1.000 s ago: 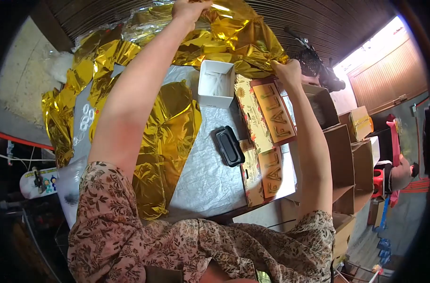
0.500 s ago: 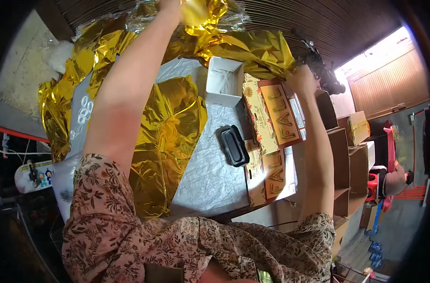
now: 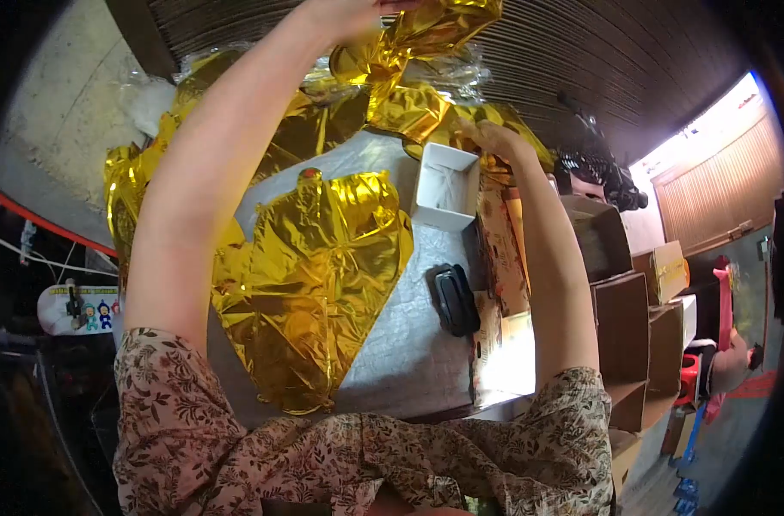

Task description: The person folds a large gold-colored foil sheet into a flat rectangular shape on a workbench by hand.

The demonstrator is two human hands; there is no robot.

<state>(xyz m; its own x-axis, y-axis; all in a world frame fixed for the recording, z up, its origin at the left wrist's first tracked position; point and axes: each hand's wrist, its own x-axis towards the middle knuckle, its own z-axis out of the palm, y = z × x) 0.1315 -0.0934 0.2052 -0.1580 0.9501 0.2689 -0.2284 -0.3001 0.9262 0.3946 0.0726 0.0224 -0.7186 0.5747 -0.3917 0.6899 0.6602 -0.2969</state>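
Note:
At the top edge, my left hand (image 3: 345,19) holds a raised, bunched part of the shiny gold foil (image 3: 409,112); its fingertips are partly cut off by the frame. My right hand (image 3: 493,138) is low over the foil's right part, behind the white box, its fingers slightly apart. A separate flat gold foil piece (image 3: 323,284) lies nearest my body on the silvery table cover (image 3: 392,361). The open white box (image 3: 446,187) holds thin pale strips. A black oblong case (image 3: 455,299) rests nearer me.
Patterned boxes (image 3: 491,344) line the table's right edge, beneath my right forearm. Beyond them are stacked cardboard boxes (image 3: 620,318). Clear plastic wrap (image 3: 461,73) lies at the far side. Another person (image 3: 731,365) is at the far right, beside a red stool.
My left hand has moved slightly right, with foil lifted beside it. My right hand has shifted left along the foil, towards the white box. The view has shifted, and the near foil piece shows more fully.

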